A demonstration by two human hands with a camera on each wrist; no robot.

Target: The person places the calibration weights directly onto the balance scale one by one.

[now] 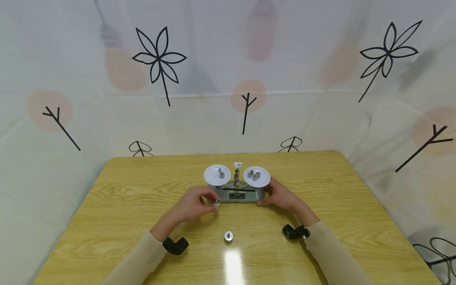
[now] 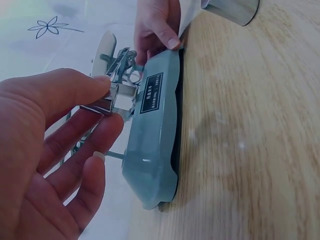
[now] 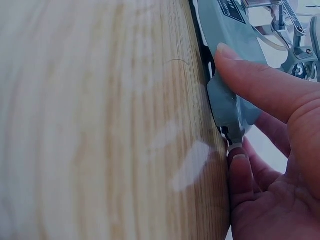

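A balance scale with a grey-green base (image 1: 228,194) stands on the table. Between thumb and fingers my left hand (image 1: 194,204) pinches a small silvery metal weight (image 2: 102,102), held in front of the base's left part. My right hand (image 1: 283,196) grips the right end of the base, its thumb on the front face (image 3: 235,55) and other fingers behind and at the end. On the left pan (image 1: 211,175) are a couple of small weights (image 1: 221,175). Several weights (image 1: 254,177) are grouped on the right pan (image 1: 261,183).
A larger metal weight (image 1: 228,237) stands on the wooden table (image 1: 142,190), nearer to me than the scale. Behind and at both sides of the table hangs a pale printed cloth (image 1: 206,122). Each wrist wears a black camera mount (image 1: 175,246).
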